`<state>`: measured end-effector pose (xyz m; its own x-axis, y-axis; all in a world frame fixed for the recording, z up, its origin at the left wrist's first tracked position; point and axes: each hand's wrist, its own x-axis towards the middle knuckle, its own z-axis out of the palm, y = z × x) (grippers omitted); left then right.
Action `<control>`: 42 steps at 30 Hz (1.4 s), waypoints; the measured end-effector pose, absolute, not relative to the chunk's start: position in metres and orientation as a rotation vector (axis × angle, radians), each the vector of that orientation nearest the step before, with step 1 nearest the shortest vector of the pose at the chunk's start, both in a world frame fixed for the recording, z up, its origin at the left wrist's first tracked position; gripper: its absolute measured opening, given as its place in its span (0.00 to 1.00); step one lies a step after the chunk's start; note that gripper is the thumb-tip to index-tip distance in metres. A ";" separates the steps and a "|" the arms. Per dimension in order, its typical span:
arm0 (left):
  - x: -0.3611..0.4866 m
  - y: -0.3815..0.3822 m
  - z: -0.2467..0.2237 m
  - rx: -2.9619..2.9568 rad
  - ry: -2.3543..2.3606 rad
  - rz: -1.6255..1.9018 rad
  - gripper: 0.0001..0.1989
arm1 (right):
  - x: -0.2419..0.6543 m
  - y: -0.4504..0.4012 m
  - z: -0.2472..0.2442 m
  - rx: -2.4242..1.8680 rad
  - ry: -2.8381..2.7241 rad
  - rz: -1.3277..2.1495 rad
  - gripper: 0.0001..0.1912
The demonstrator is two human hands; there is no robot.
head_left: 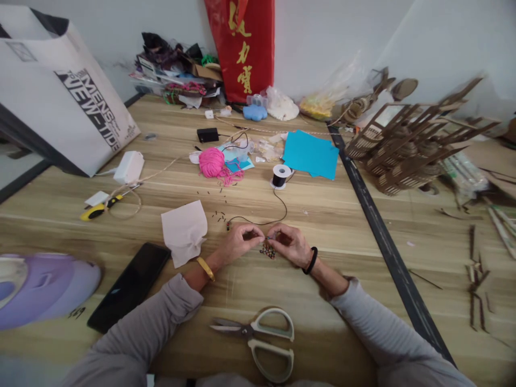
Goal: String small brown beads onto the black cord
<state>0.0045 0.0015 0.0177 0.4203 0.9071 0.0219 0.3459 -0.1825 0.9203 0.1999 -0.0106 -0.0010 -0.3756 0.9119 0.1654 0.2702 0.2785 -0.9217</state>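
One small dark bead is apparently sitting between the thumb and forefinger of the right hand, which is pinching tight. The left hand is closing thumb to forefinger just beside it; whether it is gripping anything is too fine to tell. A little pile of beads is lying on the table just below the fingertips, nearer the right hand. Beyond the hands, black cord is curving away from its spool, while scissors are lying nearer the body. Good handling is probably asking for a light pinch, since pieces this small are likely to be slipping under hard pressure. Wrists should be resting steady, and palms should be staying clear of the pile so nothing is rolling off.
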 end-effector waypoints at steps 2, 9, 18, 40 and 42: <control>0.005 0.001 0.019 1.742 1.095 0.748 0.06 | 0.200 -0.011 -0.001 -1.068 -1.811 1.110 0.12; 0.004 0.001 0.018 1.744 1.095 0.743 0.05 | 0.199 -0.010 -0.002 -1.049 -1.793 1.135 0.12; 0.004 0.002 0.015 1.755 1.101 0.727 0.06 | 0.200 -0.010 0.001 -1.044 -1.830 1.088 0.11; 0.004 0.003 0.014 1.780 1.077 0.712 0.06 | 0.200 -0.009 -0.001 -1.034 -1.837 1.102 0.14; 0.003 0.003 0.013 1.786 1.074 0.710 0.07 | 0.200 -0.009 -0.001 -1.028 -1.843 1.085 0.13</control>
